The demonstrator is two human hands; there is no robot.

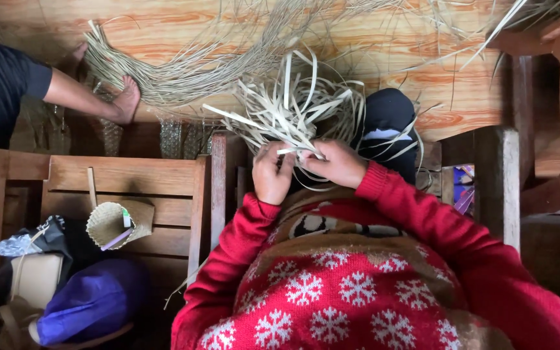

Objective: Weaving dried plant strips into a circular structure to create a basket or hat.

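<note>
My left hand point(272, 174) and my right hand point(336, 162) are together in front of my chest, both gripping a bunch of pale flat straw strips point(293, 107) that fan up and outward from my fingers. The strips curl loosely above my hands and over my dark trouser knee point(389, 113). My sleeves are red, and a red sweater with white snowflakes fills the lower view.
A long bundle of dried straw point(183, 71) lies across the wooden floor. Another person's leg and foot point(124, 100) rest on it at left. A wooden chair point(137, 188) at left holds a small woven basket point(108, 223), a purple cap point(92, 301) and bags. Wooden furniture point(552, 97) stands at right.
</note>
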